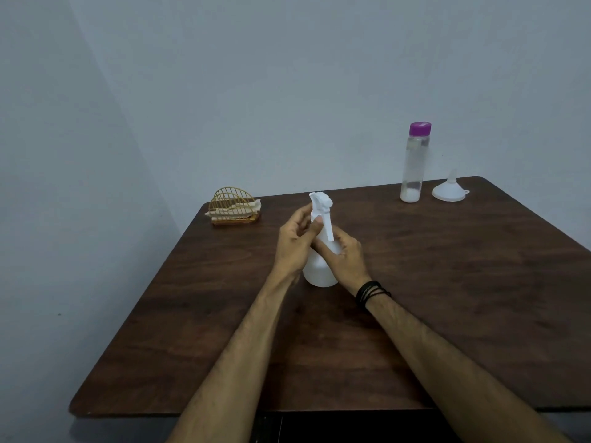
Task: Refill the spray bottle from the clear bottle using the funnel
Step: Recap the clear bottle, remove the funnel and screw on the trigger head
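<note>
A white spray bottle (320,270) stands upright near the middle of a dark wooden table (447,282), its trigger head (320,204) in place on the neck. Both of the person's hands are on it. The left hand (295,243) curls its fingers around the neck just below the trigger head, thumb pressed to the white plastic. The right hand (347,259), with dark cord bands (371,292) at the wrist, wraps around the shoulder of the bottle to steady it. Well apart, at the far right corner of the table, stands the clear bottle (414,167), upright, its purple cap (420,128) on, and it appears to hold clear liquid. Just beside it lies a white funnel (449,188), set mouth down with its spout pointing up, untouched. At the far left sits a gold wire holder (232,210) with paper napkins. The task looks barely started: the grip suggests the spray head is about to be unscrewed. Opening both bottles, seating the funnel, pouring and reclosing all remain.
</note>
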`<state>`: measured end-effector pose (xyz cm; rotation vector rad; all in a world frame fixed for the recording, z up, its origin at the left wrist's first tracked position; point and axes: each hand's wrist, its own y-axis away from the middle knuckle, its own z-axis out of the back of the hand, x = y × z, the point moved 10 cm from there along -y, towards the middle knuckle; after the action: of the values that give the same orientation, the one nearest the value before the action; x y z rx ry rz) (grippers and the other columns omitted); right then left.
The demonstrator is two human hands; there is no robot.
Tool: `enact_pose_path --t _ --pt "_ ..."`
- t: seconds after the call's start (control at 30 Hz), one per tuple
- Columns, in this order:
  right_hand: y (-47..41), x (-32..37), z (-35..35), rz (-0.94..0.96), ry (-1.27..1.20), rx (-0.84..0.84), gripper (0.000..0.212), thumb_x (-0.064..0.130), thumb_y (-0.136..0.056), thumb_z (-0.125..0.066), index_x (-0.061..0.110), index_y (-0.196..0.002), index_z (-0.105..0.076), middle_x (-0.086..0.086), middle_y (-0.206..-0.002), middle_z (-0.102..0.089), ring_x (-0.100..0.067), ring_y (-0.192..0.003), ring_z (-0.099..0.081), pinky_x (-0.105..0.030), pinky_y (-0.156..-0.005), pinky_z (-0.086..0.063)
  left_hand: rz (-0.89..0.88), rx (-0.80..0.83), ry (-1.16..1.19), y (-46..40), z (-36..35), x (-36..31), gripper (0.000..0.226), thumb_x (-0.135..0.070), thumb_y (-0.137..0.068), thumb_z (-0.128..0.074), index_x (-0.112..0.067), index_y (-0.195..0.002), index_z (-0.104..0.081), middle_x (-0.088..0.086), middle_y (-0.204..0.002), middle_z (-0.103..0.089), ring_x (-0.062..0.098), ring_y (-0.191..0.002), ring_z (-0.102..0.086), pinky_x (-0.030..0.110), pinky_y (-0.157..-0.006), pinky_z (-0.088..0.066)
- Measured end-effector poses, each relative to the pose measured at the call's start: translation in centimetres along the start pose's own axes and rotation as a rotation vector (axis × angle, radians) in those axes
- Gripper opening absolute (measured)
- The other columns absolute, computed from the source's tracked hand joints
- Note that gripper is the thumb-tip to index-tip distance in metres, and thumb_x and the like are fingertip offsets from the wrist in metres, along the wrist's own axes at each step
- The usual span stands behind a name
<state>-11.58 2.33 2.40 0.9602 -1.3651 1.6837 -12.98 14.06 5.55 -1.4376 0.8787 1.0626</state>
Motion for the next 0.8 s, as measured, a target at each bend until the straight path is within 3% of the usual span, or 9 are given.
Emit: enact_pose_path --t 0.13,0.27,0.33,0.4,0.57,0.67,0.8 --pt "0.0 -0.3 0.0 -0.013 -0.002 -0.012 0.026 0.041 -0.086 -0.073 0.031 -0.110 -0.068 0.010 -0.098 -0.072 -0.007 -0.091 -0.068 -0.022 -0.077 -0.055 -0.007 -0.085 0.047 0.4 0.8 0.3 0.025 -0.024 -0.097 -0.057 -0.011 -0.119 -0.057 0.015 -0.115 -0.072 0.029 -0.110 -0.068 0.043 -0.093 -0.054" --pt "0.0 -1.0 0.1 -0.053 -0.008 -0.010 0.026 0.026 -0.091 -0.069 0.014 -0.114 -0.067 0.000 -0.099 -0.072 -0.014 -0.092 -0.069 -0.029 -0.078 -0.057 -0.071 -0.038 -0.096 0.2 -0.7 -0.5 0.017 -0.019 -0.096 -0.066 -0.019 -0.112 -0.062 0.001 -0.104 -0.072 0.009 -0.096 -0.069 0.026 -0.080 -0.054" --pt "-0.1 -1.3 0.1 -0.061 -0.020 -0.002 0.022 0.021 -0.093 -0.067 0.016 -0.113 -0.067 0.002 -0.099 -0.071 -0.012 -0.093 -0.069 -0.029 -0.079 -0.056 -0.072 -0.036 -0.124 0.0 -0.9 -0.5 0.017 -0.013 -0.096 -0.066 -0.018 -0.112 -0.063 -0.003 -0.100 -0.071 0.002 -0.090 -0.068 0.021 -0.076 -0.052" --pt "-0.1 -1.1 -0.1 -0.038 -0.027 0.013 0.024 0.028 -0.092 -0.067 0.023 -0.115 -0.067 0.009 -0.103 -0.071 -0.007 -0.096 -0.069 -0.025 -0.081 -0.055 -0.045 -0.042 -0.094 0.0 -0.6 -0.1 0.021 -0.011 -0.097 -0.064 -0.014 -0.117 -0.064 0.001 -0.103 -0.072 0.003 -0.092 -0.068 0.022 -0.077 -0.053" --pt "0.0 -0.5 -0.3 0.002 0.013 0.028 0.054 0.057 -0.083 -0.063 0.024 -0.126 -0.066 0.010 -0.112 -0.071 -0.005 -0.102 -0.066 -0.024 -0.085 -0.054 -0.030 -0.025 0.030 0.1 0.2 0.2 0.034 -0.022 -0.095 -0.064 -0.008 -0.124 -0.052 0.017 -0.115 -0.072 0.027 -0.110 -0.069 0.045 -0.096 -0.055" --pt "0.0 -0.5 -0.1 0.010 0.026 0.026 0.050 0.059 -0.082 -0.061 0.028 -0.121 -0.066 0.010 -0.113 -0.070 -0.006 -0.104 -0.066 -0.031 -0.089 -0.056 -0.064 -0.033 -0.058 0.2 -0.1 0.0 0.034 -0.022 -0.096 -0.065 -0.008 -0.126 -0.055 0.010 -0.118 -0.072 0.022 -0.112 -0.068 0.043 -0.096 -0.056" --pt "0.1 -0.1 0.0 0.019 0.000 0.014 0.050 0.056 -0.082 -0.063 0.031 -0.124 -0.065 0.011 -0.114 -0.071 -0.003 -0.104 -0.066 -0.028 -0.090 -0.055 -0.062 -0.096 -0.061 0.1 0.2 0.3 0.027 -0.021 -0.091 -0.069 -0.016 -0.117 -0.064 0.005 -0.111 -0.072 0.020 -0.106 -0.068 0.039 -0.090 -0.057"
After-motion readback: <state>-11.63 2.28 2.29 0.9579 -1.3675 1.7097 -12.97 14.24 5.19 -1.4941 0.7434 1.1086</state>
